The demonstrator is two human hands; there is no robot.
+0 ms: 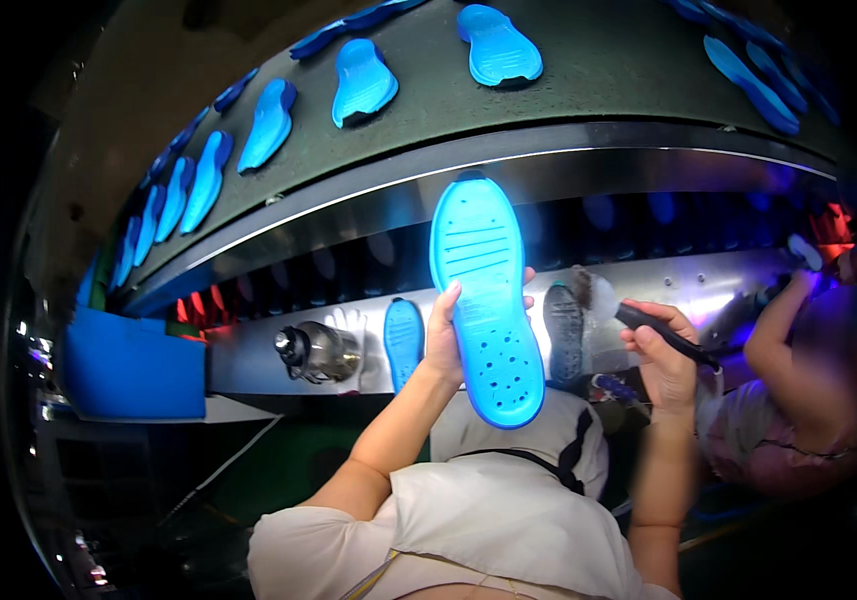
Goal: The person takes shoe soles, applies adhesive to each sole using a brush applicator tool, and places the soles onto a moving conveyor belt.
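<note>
My left hand [442, 338] is closed around the middle of a bright blue shoe sole [488, 285], with the thumb on its face and fingertips showing at the right edge. The sole is held up lengthwise; one end has ridges, the other small holes. In my right hand [668, 362] I grip a brush [662, 332] by its black handle. Its pale bristles point left and stay apart from the held sole. Below and left of the bristles, a dark grey sole [565, 340] lies on the metal ledge [238, 355]. Another blue sole [404, 342] rests left of my left hand.
Beyond the ledge runs a dark conveyor belt [608, 75] carrying several blue soles [363, 85], bordered by a metal rail [628, 138]. A clear bottle with a dark top [316, 352] and a blue box [128, 365] stand left. A co-worker's arm [798, 350] is at right.
</note>
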